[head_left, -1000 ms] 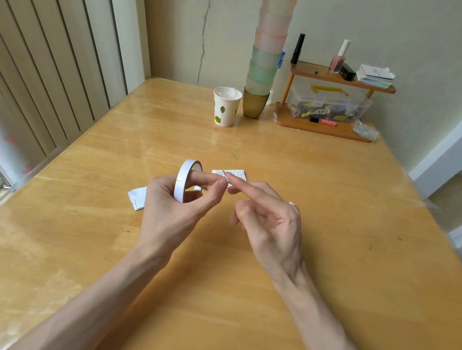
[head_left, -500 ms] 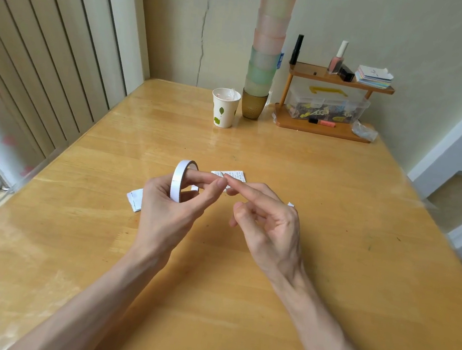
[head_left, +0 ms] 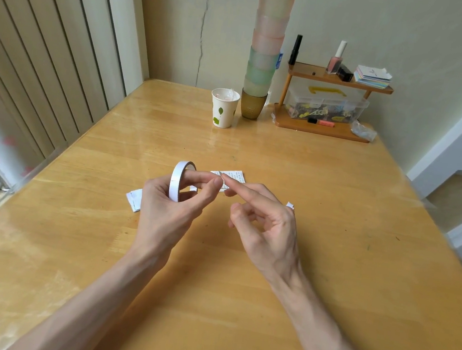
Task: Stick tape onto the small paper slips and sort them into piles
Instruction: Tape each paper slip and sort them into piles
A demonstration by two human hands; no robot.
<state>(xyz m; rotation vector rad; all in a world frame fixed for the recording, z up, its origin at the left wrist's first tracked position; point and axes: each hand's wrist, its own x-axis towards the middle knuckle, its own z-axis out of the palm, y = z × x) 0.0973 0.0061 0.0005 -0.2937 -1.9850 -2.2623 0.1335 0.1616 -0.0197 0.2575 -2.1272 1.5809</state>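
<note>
- Table (head_left: 331,245): slips in three spots; sorting barely begun, I judge.
- Left hand (head_left: 167,213): grips tape roll (head_left: 176,181), mid-table.
- Right hand (head_left: 267,228): grasps nothing; straight forefinger touches tape end.
- Printed slip (head_left: 235,175): flat beyond fingertips, seemingly untaped.
- Left slips (head_left: 134,199), right scrap (head_left: 290,205): well apart.

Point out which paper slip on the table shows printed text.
The middle slip, just beyond the fingertips; the left slip and the right scrap show no print.
</note>
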